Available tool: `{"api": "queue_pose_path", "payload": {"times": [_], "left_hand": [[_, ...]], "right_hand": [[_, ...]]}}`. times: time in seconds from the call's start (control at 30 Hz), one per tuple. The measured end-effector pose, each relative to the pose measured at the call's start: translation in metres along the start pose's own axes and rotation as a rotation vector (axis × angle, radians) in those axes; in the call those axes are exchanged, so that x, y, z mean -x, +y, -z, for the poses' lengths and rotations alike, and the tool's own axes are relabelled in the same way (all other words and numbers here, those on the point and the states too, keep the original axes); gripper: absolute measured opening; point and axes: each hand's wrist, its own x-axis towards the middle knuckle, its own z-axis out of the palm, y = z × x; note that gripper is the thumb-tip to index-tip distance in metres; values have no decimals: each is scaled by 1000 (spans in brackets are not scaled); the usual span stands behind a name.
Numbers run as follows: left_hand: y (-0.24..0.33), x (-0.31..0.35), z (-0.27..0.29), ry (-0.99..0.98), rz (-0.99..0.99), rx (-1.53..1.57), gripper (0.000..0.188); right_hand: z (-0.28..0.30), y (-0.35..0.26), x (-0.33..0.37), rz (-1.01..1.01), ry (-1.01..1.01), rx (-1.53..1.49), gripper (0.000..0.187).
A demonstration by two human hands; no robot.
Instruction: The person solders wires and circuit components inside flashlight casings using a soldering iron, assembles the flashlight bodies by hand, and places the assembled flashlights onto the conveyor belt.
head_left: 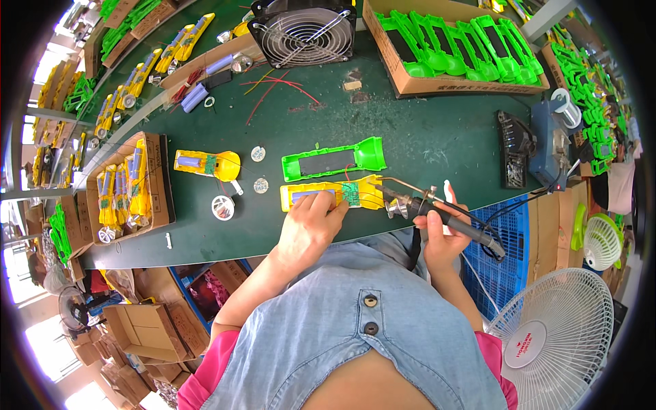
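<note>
In front of me lies a yellow flashlight housing half (371,198) with a blue cylindrical battery and a green circuit board (350,194) in it. My left hand (313,224) is closed on its near edge, fingertips bent over the battery. My right hand (443,231) grips a soldering iron (471,233) with a dark handle. The iron points left, its tip end close to the housing's wide end. A thin curved metal tube runs along the iron. Beside the tip sits a shiny reflector (396,208). Just beyond is a green housing half (374,153) with a black panel.
Another yellow housing (225,165), round discs (261,185) and a white-rimmed reflector (223,207) lie to the left. A cardboard box (162,191) holds yellow housings; another box (437,87) holds green ones. A square fan (303,37) stands behind, a soldering station (549,147) at right.
</note>
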Motion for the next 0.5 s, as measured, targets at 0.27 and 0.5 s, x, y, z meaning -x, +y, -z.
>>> {"api": "queue_pose_path", "payload": {"times": [0.27,0.5], "left_hand": [[-55,-23,11,280,289,-79,33],[-53,9,14,239,440,16,33]], "right_hand": [[13,-2,-16,79,111,90,20],[45,0,-52,346,-56,278,25]]}}
